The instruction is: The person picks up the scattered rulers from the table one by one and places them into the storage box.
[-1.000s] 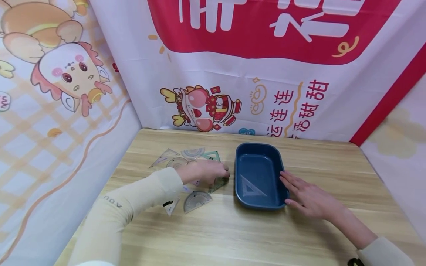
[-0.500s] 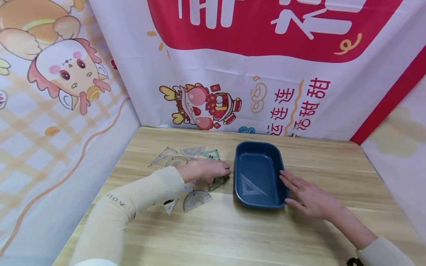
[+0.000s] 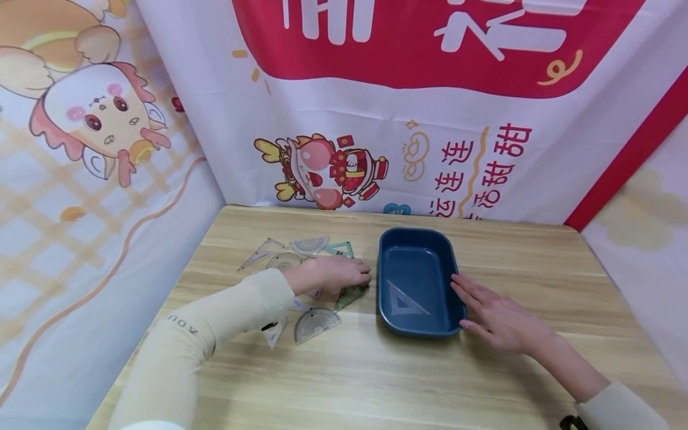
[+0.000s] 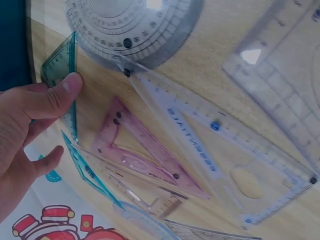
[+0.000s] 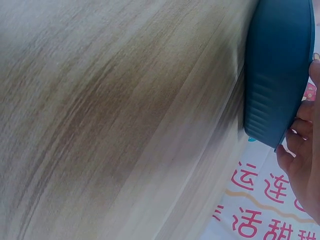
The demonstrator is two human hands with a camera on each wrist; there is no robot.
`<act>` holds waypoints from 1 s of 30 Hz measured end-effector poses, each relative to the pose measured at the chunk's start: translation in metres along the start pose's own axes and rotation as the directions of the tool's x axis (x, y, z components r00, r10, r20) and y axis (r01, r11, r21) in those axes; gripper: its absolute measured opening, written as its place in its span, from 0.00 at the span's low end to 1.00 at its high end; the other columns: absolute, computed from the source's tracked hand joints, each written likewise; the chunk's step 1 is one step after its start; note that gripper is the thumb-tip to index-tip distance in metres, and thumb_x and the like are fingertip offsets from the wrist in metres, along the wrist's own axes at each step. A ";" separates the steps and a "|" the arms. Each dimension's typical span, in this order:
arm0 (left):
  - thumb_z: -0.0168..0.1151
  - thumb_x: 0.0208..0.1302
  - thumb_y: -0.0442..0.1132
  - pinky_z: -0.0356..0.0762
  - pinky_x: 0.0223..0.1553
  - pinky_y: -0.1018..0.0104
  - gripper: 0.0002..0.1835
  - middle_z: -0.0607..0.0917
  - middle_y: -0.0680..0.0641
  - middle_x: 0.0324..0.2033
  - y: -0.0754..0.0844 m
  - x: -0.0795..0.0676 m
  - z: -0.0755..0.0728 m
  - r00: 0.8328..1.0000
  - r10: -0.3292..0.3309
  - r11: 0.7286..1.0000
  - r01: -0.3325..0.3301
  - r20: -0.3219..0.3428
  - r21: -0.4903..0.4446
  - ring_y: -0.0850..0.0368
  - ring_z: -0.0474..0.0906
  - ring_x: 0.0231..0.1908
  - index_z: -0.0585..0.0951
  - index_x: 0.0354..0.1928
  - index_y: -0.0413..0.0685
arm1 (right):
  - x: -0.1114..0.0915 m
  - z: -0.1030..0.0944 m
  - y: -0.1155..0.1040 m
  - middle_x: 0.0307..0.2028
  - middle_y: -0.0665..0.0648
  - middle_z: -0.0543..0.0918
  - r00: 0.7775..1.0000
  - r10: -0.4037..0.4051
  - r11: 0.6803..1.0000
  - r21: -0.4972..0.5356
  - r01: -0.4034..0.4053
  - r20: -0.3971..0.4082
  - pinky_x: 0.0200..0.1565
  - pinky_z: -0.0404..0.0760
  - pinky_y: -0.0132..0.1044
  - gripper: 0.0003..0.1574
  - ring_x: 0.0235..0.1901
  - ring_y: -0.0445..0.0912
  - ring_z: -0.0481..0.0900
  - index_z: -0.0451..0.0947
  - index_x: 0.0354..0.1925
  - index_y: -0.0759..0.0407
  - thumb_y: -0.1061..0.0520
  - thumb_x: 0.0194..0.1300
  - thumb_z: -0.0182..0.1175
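left hand (image 3: 330, 273) palm down, left of centre, over the far half of the desk (image 3: 371, 388); thumb and fingers pinch a dark green, see-through plastic triangular set square (image 4: 60, 62), just left of the tray. left wrist view has the piece tilted, thumb across its face; can't tell if it is fully off the desk.

right hand (image 3: 500, 316) holds nothing: fingers extended, tips touching the right wall of a dark blue, rounded rectangular plastic tray (image 3: 418, 269), thumb by its near right corner. hands apart, tray between them.

tray flat on the desk, right of centre. inside, near left part of the floor: a clear plastic triangular set square (image 3: 394, 301).

more drawing tools lie around and under the left hand. near side: a greyish clear half-round protractor (image 3: 316, 322), and left of it a small clear triangle with a black mark (image 3: 276, 333). far side, left to right: a long clear triangle (image 3: 271, 243), a clear protractor with rounded edge (image 3: 283, 261), a bluish clear protractor (image 3: 310, 245), a teal-green triangle (image 3: 349, 249). left wrist view also gives a pink see-through triangle (image 4: 135, 161) and a clear triangle with blue lettering (image 4: 192, 137).

both arms in cream sleeves (image 3: 236, 310), letters on the left one. behind the desk, a white cloth backdrop with a red panel (image 3: 408, 54); on the left, an orange-checked cloth with a cartoon animal (image 3: 102, 113).
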State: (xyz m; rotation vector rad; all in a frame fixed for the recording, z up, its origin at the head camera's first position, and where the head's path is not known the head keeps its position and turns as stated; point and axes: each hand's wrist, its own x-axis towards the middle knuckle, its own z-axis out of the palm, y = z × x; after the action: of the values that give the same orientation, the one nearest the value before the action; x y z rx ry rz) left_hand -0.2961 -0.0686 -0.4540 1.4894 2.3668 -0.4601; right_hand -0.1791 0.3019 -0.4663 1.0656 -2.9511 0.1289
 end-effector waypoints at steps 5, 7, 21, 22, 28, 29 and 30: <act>0.74 0.54 0.30 0.69 0.69 0.51 0.44 0.66 0.48 0.73 0.003 0.002 -0.003 0.998 -0.043 0.998 0.045 0.047 -0.043 0.51 0.62 0.73 0.67 0.72 0.58 | 0.001 -0.001 0.000 0.78 0.60 0.56 1.000 0.002 1.000 0.001 -0.002 0.018 0.67 0.72 0.54 0.46 0.74 0.56 0.60 0.58 0.75 0.60 0.37 0.72 0.55; 0.74 0.53 0.29 0.69 0.69 0.50 0.45 0.66 0.48 0.73 0.004 0.004 -0.005 0.997 -0.058 0.996 0.061 0.059 -0.058 0.52 0.63 0.72 0.66 0.73 0.60 | 0.001 -0.001 -0.001 0.78 0.59 0.56 1.000 0.002 1.000 0.002 -0.002 0.024 0.67 0.72 0.54 0.46 0.74 0.56 0.60 0.57 0.75 0.60 0.38 0.71 0.55; 0.72 0.55 0.30 0.80 0.46 0.69 0.20 0.85 0.57 0.38 -0.012 -0.006 -0.010 1.000 0.010 0.971 -0.013 -0.012 -0.238 0.62 0.78 0.36 0.82 0.48 0.58 | 0.002 -0.004 -0.003 0.77 0.60 0.57 1.000 -0.003 1.000 0.004 0.003 0.012 0.67 0.71 0.54 0.45 0.74 0.56 0.61 0.58 0.75 0.61 0.39 0.72 0.56; 0.73 0.54 0.31 0.80 0.45 0.70 0.19 0.85 0.57 0.37 -0.013 -0.008 -0.011 1.000 0.009 0.970 -0.014 -0.022 -0.243 0.63 0.78 0.36 0.84 0.47 0.57 | 0.002 -0.005 -0.003 0.77 0.60 0.57 1.000 -0.003 1.000 0.004 0.003 0.012 0.67 0.71 0.54 0.45 0.74 0.56 0.61 0.58 0.75 0.61 0.39 0.72 0.56; 0.73 0.55 0.34 0.78 0.37 0.74 0.07 0.85 0.56 0.29 -0.015 -0.014 -0.017 0.998 0.021 0.962 -0.038 -0.066 -0.271 0.64 0.78 0.32 0.87 0.34 0.54 | 0.001 -0.004 -0.003 0.77 0.61 0.57 1.000 0.004 1.000 0.006 -0.004 0.012 0.67 0.72 0.55 0.45 0.74 0.57 0.61 0.58 0.75 0.61 0.39 0.72 0.55; 0.73 0.55 0.33 0.77 0.37 0.74 0.06 0.85 0.57 0.28 -0.016 -0.014 -0.018 0.997 0.026 0.959 -0.045 -0.071 -0.280 0.65 0.78 0.31 0.87 0.32 0.54 | 0.001 -0.004 -0.003 0.77 0.61 0.57 1.000 0.005 1.000 0.007 -0.005 0.011 0.66 0.72 0.55 0.45 0.74 0.57 0.61 0.58 0.75 0.61 0.39 0.72 0.55; 0.73 0.55 0.33 0.77 0.36 0.74 0.06 0.85 0.57 0.27 -0.016 -0.015 -0.019 0.997 0.030 0.954 -0.051 -0.076 -0.295 0.65 0.78 0.30 0.87 0.31 0.54 | 0.001 -0.004 -0.004 0.77 0.61 0.56 1.000 0.007 1.000 0.007 -0.007 0.010 0.66 0.72 0.55 0.45 0.74 0.57 0.61 0.58 0.75 0.61 0.39 0.72 0.55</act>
State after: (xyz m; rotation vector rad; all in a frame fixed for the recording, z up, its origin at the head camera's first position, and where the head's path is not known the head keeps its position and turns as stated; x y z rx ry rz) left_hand -0.3058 -0.0792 -0.4283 1.4303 2.3272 -0.0375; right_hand -0.1778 0.2987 -0.4618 1.0603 -2.9653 0.1353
